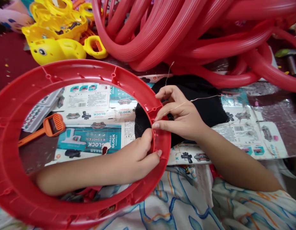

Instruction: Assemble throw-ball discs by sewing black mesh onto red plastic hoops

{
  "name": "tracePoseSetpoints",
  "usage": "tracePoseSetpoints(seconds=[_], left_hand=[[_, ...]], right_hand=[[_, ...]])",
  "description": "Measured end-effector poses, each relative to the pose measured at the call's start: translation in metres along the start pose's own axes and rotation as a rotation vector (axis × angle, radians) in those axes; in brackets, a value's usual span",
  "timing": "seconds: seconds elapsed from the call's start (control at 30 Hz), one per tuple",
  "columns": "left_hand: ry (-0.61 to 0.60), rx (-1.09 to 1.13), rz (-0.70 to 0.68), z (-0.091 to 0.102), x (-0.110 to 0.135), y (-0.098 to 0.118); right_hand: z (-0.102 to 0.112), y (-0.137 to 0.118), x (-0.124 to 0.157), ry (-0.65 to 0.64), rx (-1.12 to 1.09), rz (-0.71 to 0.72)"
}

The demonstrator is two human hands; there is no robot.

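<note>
A large red plastic ring [25, 83] lies tilted across my lap. My left arm passes through its opening. My left hand [138, 156] is closed on the ring's inner right edge, thumb inside, fingertips on the face. My right hand [179, 115] pinches at the ring's rim where a black net [205, 102] meets it. A thin pale thread [203, 99] runs from those fingers across the net and up toward the back. What the pinch holds besides the thread is too small to see.
A heap of red rings [186, 35] fills the back. Yellow plastic toy parts [57, 48] sit at the back left. Printed toy-gun cards [90, 137] cover the surface, with an orange toy piece [52, 126] seen through the ring. Clear plastic bags [277, 108] lie at right.
</note>
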State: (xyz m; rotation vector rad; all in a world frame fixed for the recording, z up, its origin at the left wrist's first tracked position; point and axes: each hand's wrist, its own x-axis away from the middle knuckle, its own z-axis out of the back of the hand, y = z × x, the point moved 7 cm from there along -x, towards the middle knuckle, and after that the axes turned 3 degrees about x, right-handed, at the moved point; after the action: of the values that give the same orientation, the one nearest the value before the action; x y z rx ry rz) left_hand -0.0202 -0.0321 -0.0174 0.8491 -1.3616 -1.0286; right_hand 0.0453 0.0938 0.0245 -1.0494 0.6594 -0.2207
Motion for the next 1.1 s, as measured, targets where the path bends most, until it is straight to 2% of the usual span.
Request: tracePoseSetpoints(seconds=[0.13, 0.27, 0.4, 0.63, 0.7, 0.8, 0.87, 0.93, 1.03, 1.1], left_hand=[[-0.089, 0.071, 0.076, -0.01, 0.003, -0.006], [-0.053, 0.24, 0.073, -0.012, 0.0, 0.001], [-0.04, 0.425, 0.006, -0.011, -0.003, 0.012], [0.051, 0.232, -0.012, -0.002, -0.012, 0.017], [0.057, 0.178, -0.019, -0.003, -0.014, 0.019], [0.073, 0.095, -0.024, -0.005, -0.017, 0.021], [0.083, 0.033, -0.023, -0.005, -0.019, 0.021], [0.089, -0.013, -0.011, -0.005, -0.022, 0.019], [0.099, -0.035, 0.022, -0.004, -0.025, 0.016], [0.102, -0.033, 0.034, -0.004, -0.026, 0.014]], right_hand=[[0.003, -0.003, 0.0, 0.009, 0.032, -0.007], [0.005, -0.005, 0.0, 0.019, 0.056, 0.002], [0.004, -0.006, 0.0, 0.011, 0.04, -0.018], [0.006, -0.01, 0.003, 0.051, 0.074, 0.0], [0.009, -0.012, 0.005, 0.099, 0.11, 0.046], [0.015, -0.022, 0.008, 0.146, 0.2, 0.188], [0.015, -0.031, 0.007, 0.094, 0.246, 0.275], [0.014, -0.037, 0.005, -0.013, 0.251, 0.295], [0.01, -0.039, 0.0, -0.194, 0.248, 0.206], [0.009, -0.038, 0.0, -0.266, 0.27, 0.134]])
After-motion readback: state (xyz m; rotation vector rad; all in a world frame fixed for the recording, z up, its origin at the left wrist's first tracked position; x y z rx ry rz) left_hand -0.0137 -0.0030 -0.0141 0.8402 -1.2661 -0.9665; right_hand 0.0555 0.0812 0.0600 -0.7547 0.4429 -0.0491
